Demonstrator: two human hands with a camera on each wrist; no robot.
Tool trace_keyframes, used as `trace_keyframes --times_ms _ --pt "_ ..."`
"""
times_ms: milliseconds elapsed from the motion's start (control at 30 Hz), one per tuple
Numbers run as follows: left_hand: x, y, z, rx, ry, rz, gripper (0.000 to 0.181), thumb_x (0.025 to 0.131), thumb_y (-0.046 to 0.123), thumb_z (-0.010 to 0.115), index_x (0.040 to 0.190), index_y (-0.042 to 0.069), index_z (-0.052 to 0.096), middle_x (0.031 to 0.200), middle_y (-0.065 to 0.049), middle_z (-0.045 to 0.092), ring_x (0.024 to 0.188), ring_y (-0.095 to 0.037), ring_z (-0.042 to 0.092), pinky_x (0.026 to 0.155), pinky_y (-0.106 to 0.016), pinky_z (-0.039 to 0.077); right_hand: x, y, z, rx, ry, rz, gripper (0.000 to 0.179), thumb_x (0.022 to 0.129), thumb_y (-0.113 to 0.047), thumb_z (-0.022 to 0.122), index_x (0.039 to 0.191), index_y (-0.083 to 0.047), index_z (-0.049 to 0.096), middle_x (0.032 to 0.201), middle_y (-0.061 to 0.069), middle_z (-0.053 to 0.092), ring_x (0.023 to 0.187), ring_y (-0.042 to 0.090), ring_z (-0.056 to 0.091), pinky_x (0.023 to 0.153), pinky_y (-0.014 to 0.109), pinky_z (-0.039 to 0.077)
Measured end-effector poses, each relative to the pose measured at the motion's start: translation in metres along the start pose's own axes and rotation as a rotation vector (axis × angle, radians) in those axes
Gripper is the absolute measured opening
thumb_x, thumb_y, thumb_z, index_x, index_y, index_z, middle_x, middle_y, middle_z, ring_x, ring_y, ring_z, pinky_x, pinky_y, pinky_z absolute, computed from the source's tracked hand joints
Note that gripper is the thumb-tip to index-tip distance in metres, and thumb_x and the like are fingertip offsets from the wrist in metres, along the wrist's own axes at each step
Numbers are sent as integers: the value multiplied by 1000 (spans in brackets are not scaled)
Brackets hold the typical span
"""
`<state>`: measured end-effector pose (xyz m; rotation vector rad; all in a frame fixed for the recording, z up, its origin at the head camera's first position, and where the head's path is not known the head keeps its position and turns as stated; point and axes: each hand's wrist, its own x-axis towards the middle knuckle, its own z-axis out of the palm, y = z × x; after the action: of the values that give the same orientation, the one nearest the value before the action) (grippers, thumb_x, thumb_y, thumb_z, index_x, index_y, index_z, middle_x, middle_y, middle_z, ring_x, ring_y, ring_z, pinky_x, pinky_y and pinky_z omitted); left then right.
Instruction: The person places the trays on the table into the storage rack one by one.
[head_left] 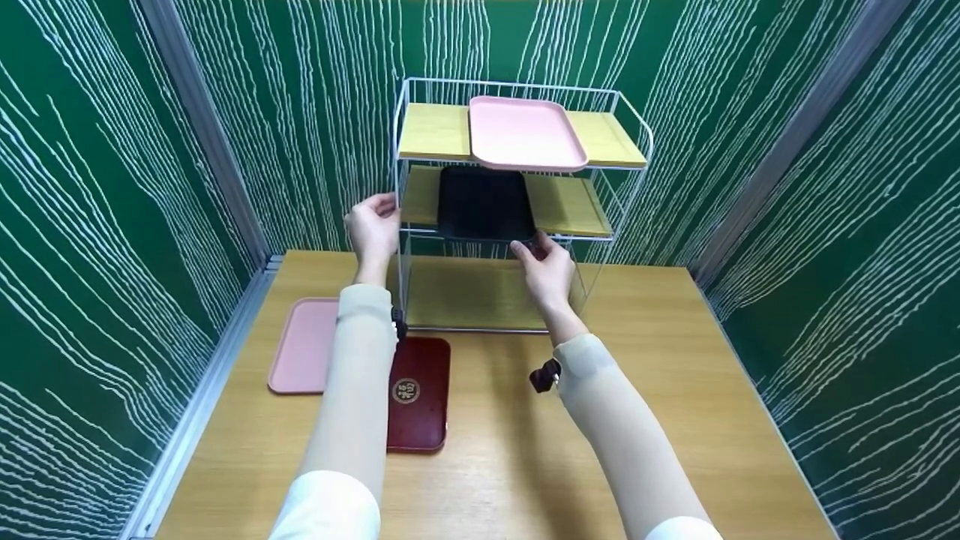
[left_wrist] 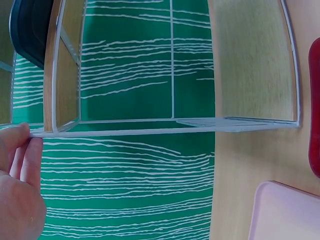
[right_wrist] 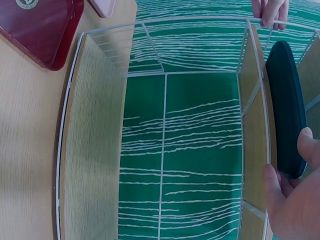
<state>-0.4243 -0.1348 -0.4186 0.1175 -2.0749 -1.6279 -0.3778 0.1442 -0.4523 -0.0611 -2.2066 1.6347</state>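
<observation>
A black tray (head_left: pixel 486 202) lies on the middle shelf of a white wire rack (head_left: pixel 619 215) with wooden boards. My right hand (head_left: pixel 550 274) pinches the tray's front right corner, thumb on top; the right wrist view shows the tray (right_wrist: pixel 286 110) edge-on between thumb and fingers. At the rack's left side, my left hand (head_left: pixel 373 231) grips the thin upright at middle-shelf height. In the left wrist view its fingertips (left_wrist: pixel 33 157) close around the white wire. A pink tray (head_left: pixel 529 133) sits on the top shelf, its front edge overhanging slightly.
On the wooden table (head_left: pixel 637 420), a dark red tray (head_left: pixel 420 420) with a gold emblem lies before the rack's left end. Another pink tray (head_left: pixel 304 349) is left of it, partly behind my left forearm. Green walls with white lines surround the table on three sides.
</observation>
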Motion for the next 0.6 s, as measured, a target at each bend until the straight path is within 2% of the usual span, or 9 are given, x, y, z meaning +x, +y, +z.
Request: trace_keyframes --times_ms 167,267,400,600 --pt "0 -1 1 29 10 27 21 99 0 73 118 3 80 119 -14 79 111 -23 76 99 -32 60 4 0 2 -57 8 -24 59 99 -27 80 148 1 61 127 18 75 107 23 70 94 36 58" --pt "0 -1 2 40 11 46 21 99 0 73 118 2 80 120 -16 78 110 -24 76 99 -32 60 6 0 3 -82 11 -29 59 100 -27 79 149 -1 61 129 18 74 107 23 70 95 36 57" --pt "0 0 2 33 5 29 21 99 0 74 119 3 80 120 -14 79 111 -23 76 99 -30 60 7 -1 4 -87 15 -25 58 101 -26 78 149 -1 61 132 18 73 110 23 70 97 38 58" --pt "-1 1 0 27 4 26 22 99 0 73 120 3 80 121 -14 78 112 -23 75 100 -31 60 10 -3 5 -93 14 -35 53 101 -26 78 145 -1 65 120 17 75 106 24 70 94 37 58"
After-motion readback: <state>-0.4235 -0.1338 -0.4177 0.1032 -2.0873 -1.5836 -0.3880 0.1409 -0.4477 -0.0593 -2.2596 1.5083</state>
